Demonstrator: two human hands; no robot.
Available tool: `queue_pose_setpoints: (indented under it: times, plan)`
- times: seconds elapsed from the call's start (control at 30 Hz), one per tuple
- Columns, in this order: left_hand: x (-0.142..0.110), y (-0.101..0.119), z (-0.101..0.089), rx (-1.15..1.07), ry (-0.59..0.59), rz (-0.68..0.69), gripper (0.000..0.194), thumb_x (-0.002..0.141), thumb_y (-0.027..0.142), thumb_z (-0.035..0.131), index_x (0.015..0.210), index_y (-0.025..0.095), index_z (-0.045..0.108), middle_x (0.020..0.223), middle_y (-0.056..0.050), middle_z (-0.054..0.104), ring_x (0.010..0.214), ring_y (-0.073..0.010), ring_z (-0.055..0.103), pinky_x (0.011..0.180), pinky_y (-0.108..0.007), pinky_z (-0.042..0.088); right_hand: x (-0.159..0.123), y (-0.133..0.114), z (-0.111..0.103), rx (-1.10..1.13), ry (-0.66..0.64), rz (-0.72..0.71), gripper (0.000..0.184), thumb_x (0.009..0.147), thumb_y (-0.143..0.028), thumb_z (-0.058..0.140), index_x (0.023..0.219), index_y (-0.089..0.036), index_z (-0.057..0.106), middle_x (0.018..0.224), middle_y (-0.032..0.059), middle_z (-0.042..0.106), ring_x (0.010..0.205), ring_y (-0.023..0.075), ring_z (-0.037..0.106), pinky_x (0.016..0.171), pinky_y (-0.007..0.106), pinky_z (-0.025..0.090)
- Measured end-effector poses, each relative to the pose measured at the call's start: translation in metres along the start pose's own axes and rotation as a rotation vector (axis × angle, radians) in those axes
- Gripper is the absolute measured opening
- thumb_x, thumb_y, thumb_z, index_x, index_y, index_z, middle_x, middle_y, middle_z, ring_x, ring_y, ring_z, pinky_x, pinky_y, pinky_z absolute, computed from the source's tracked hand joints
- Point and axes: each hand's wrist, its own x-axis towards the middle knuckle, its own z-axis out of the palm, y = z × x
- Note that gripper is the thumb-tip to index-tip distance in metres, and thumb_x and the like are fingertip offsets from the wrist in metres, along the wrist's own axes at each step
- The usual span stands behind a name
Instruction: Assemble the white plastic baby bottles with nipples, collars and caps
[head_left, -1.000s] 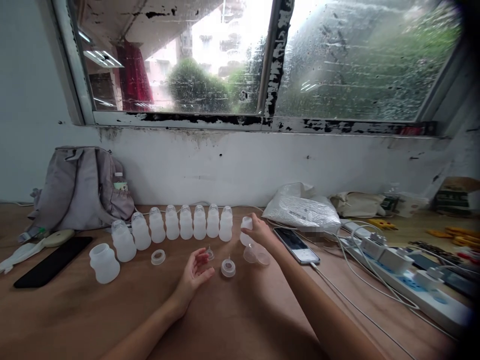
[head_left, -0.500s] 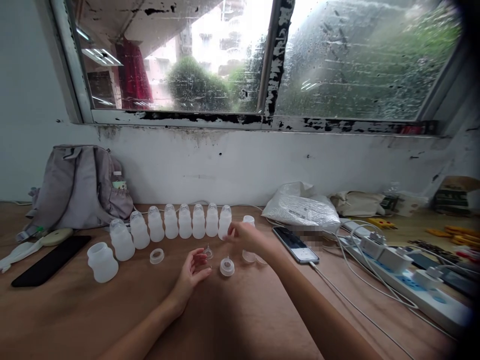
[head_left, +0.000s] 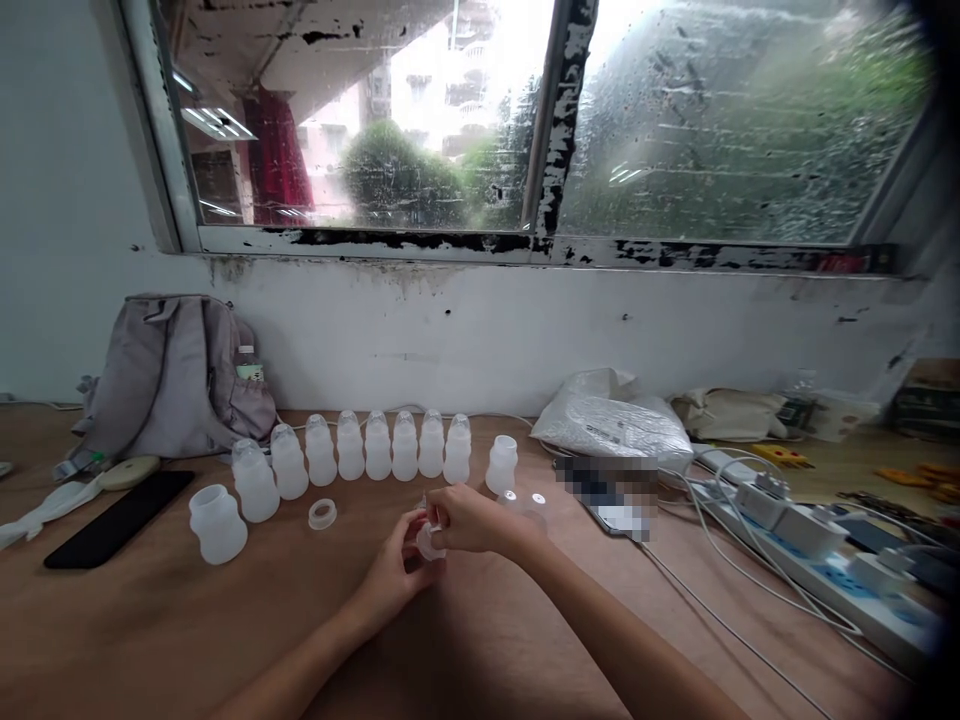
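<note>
Above the middle of the table my two hands meet around a translucent bottle collar ring (head_left: pixel 430 543), which the fingers partly cover. My left hand (head_left: pixel 397 560) curls round its left side, and my right hand (head_left: pixel 471 520) grips it from above and the right. A small clear nipple tip (head_left: pixel 423 499) pokes up behind the fingers; whether it sits in the ring I cannot tell. Another collar ring (head_left: pixel 322 514) lies to the left. An uncapped milky baby bottle (head_left: pixel 502 466) stands behind my right hand, near two clear domed caps (head_left: pixel 536 512). A second uncapped bottle (head_left: pixel 217 526) stands at left.
Several capped baby bottles (head_left: pixel 378 450) form a row at the back. Left are a backpack (head_left: pixel 169 370) and a black phone-like slab (head_left: pixel 120 522). To the right lie a plastic bag (head_left: pixel 611 415), a charging phone (head_left: pixel 611 505) and a power strip (head_left: pixel 810 560) with trailing cables.
My right hand has let go of the uncapped bottle at right and come left to my left hand. Both now hold the collar ring, lifted from the table. The view has shifted slightly.
</note>
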Motion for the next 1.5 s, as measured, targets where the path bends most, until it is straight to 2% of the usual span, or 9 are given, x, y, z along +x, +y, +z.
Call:
queue_pose_setpoints:
  times: [0.23,0.47,0.6,0.73,0.9,1.13,1.23,1.4,1.5]
  plan:
    - [0.000,0.020,-0.009,0.381,-0.041,0.034,0.035,0.077,0.039,0.052,0.103,0.016,0.054,0.096,-0.008,0.061,0.084,-0.0198,0.057,0.076,-0.031,0.044,0.004,-0.002,0.009,-0.002,0.025,-0.021,0.013,0.064,-0.009,0.050,0.073,-0.016,0.055,0.065,-0.0005,0.056,0.058,0.0098,0.048,0.049,0.019,0.029]
    - [0.001,0.026,-0.041,0.937,-0.081,0.294,0.033,0.075,0.035,0.053,0.105,0.020,0.053,0.101,-0.007,0.057,0.097,-0.0222,0.049,0.088,-0.036,0.035,0.002,0.010,0.011,-0.123,0.073,-0.017,0.023,0.066,-0.011,0.050,0.088,-0.019,0.051,0.077,0.0021,0.059,0.070,0.0146,0.053,0.054,0.022,0.031]
    - [0.007,0.015,-0.067,1.163,0.026,0.290,0.032,0.076,0.035,0.050,0.104,0.019,0.051,0.100,-0.007,0.058,0.094,-0.0225,0.050,0.086,-0.038,0.033,0.003,0.025,0.017,-0.181,0.099,0.177,0.018,0.071,-0.016,0.049,0.089,-0.017,0.052,0.082,0.0070,0.060,0.073,0.0193,0.056,0.057,0.025,0.032]
    - [0.011,0.007,-0.084,1.359,0.162,0.253,0.034,0.075,0.032,0.047,0.107,0.020,0.048,0.097,-0.007,0.059,0.092,-0.0232,0.050,0.089,-0.043,0.027,0.008,0.034,0.027,-0.172,0.112,0.240,0.015,0.076,-0.018,0.046,0.090,-0.014,0.052,0.086,0.0114,0.061,0.078,0.0224,0.057,0.059,0.027,0.033]
    - [0.010,0.007,-0.086,1.475,0.239,0.216,0.023,0.073,0.029,0.045,0.091,0.020,0.055,0.094,-0.007,0.059,0.092,-0.0245,0.049,0.090,-0.045,0.023,0.011,0.039,0.035,-0.146,0.149,0.211,0.017,0.077,-0.019,0.046,0.092,-0.015,0.052,0.086,0.0105,0.061,0.080,0.0232,0.057,0.060,0.026,0.034]
    - [0.011,0.005,-0.084,1.468,0.258,0.202,0.035,0.068,0.022,0.046,0.101,0.021,0.053,0.104,-0.008,0.056,0.101,-0.0246,0.046,0.092,-0.044,0.022,0.014,0.046,0.035,-0.130,0.195,0.171,0.020,0.074,-0.016,0.047,0.094,-0.016,0.050,0.080,0.0064,0.060,0.076,0.0202,0.057,0.060,0.025,0.036]
    - [0.011,0.004,-0.084,1.473,0.267,0.204,0.031,0.070,0.024,0.045,0.100,0.021,0.054,0.103,-0.007,0.057,0.101,-0.0240,0.046,0.091,-0.043,0.023,0.016,0.048,0.028,-0.111,0.325,0.166,0.024,0.075,-0.013,0.042,0.099,-0.016,0.047,0.086,0.0070,0.059,0.075,0.0183,0.056,0.064,0.026,0.038]
    - [0.011,0.002,-0.083,1.476,0.298,0.207,0.026,0.076,0.026,0.042,0.098,0.021,0.055,0.101,-0.007,0.057,0.099,-0.0235,0.047,0.090,-0.043,0.025,0.015,0.053,0.008,-0.133,0.796,0.104,0.031,0.079,-0.016,0.038,0.109,-0.017,0.043,0.104,0.0098,0.051,0.093,0.0205,0.049,0.080,0.032,0.038]
    - [0.011,0.002,-0.082,1.461,0.299,0.234,0.025,0.078,0.027,0.041,0.098,0.021,0.054,0.101,-0.008,0.057,0.099,-0.0237,0.047,0.090,-0.043,0.025,0.018,0.056,-0.003,-0.233,0.884,0.158,0.040,0.080,-0.020,0.039,0.119,-0.016,0.037,0.116,0.0119,0.046,0.108,0.0240,0.039,0.090,0.038,0.031]
